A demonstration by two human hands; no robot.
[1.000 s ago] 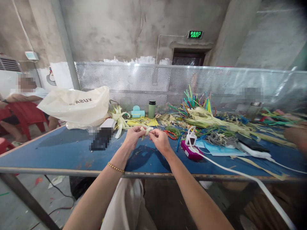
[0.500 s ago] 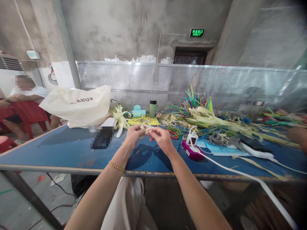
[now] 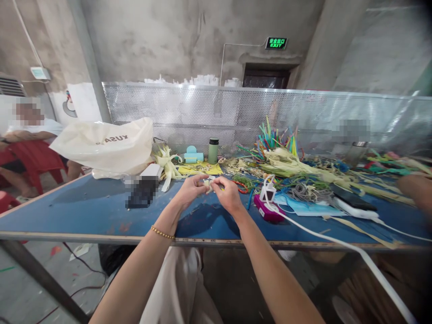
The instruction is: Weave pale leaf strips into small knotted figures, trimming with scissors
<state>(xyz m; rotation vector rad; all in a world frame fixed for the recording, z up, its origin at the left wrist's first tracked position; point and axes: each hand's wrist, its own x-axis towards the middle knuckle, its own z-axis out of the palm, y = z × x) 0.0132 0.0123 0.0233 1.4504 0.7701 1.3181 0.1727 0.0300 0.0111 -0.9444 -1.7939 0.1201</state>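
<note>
Between my two hands is a small pale piece of husk, held above the blue table. My left hand pinches its left side with thumb and fingers; a gold bead bracelet circles that wrist. On the other side, my right hand grips the piece with fingertips. The piece's exact shape is too small to make out. Behind the hands lies a yellow sheet with scraps on it. A bundle of pale corn husks lies beyond my left hand.
A white bag and a dark blurred object are at left. To the right are a purple power block, blue mask, grey cord and long husks. A green bottle stands behind. Another person's hand is at far right.
My fingers have shifted slightly around the pale piece, which now sits turned between them. The whole view has moved a little. Both hands keep hold.
</note>
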